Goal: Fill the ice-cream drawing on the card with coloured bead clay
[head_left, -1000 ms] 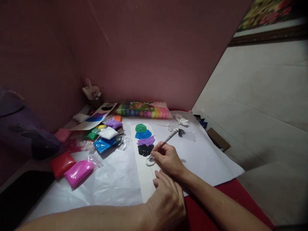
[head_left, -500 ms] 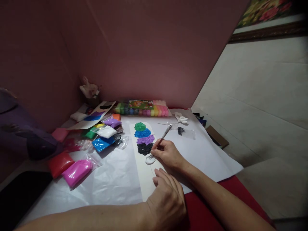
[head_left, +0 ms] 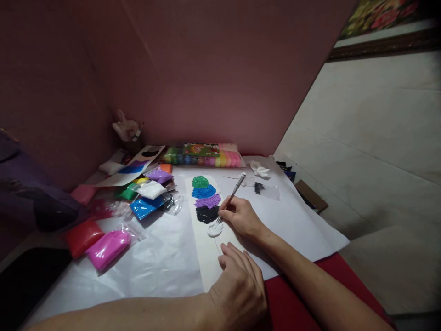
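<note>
My right hand [head_left: 243, 216] grips a small metal fork [head_left: 237, 186] with a ridged handle. Its tines touch a flat patch of white clay [head_left: 215, 230] on a cream paper strip [head_left: 203, 255]. Above the white patch, the strip bears textured black clay [head_left: 206, 214], purple clay [head_left: 207, 200], blue clay [head_left: 204, 191] and green clay [head_left: 200, 181]. My left hand [head_left: 239, 280] rests over the strip's lower right part, fingers stretched out and holding nothing.
Bags of coloured clay [head_left: 108, 248] lie at the left, near a dark flat object [head_left: 34, 280]. A long multicolour clay pack [head_left: 203, 155] lies at the back. White scraps [head_left: 259, 169] and a small clear bag [head_left: 270, 191] sit right of the strip.
The fork's tines show more clearly over the white clay, which now has grooves in it. My right hand has shifted slightly; my left hand has barely moved.
</note>
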`<state>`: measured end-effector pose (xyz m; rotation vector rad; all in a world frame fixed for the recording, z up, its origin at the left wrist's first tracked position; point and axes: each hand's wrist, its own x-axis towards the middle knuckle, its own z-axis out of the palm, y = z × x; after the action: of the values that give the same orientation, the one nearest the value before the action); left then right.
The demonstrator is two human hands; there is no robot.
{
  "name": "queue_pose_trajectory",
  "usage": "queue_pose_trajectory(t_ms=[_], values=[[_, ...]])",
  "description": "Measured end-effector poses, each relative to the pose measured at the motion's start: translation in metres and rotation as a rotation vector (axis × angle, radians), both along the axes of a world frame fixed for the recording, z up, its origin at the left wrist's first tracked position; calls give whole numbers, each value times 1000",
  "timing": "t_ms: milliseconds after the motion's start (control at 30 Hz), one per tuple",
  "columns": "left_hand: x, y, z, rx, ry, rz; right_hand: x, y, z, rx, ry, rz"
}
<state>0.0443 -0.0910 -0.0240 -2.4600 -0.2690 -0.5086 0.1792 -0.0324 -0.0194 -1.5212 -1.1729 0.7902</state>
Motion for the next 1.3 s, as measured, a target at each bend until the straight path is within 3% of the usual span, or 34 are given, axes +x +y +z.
queue_pose_trajectory(t_ms=[267,433,633,833,1300], values=[[0,0,-1,2,-18,-7,3,2,-3,76,-131,-72],[-1,0,2,6,11,4,-1,-2,-9,153,-41,-124],[-1,0,0,12,2,-21,-12,-9,-9,75,49,-27],[-1,-2,-2,-19,-23,-11,-13,-11,-13,41,-90,-3],[1,1,1,-11,-1,-6,-8,-5,-11,65,-156,-79]])
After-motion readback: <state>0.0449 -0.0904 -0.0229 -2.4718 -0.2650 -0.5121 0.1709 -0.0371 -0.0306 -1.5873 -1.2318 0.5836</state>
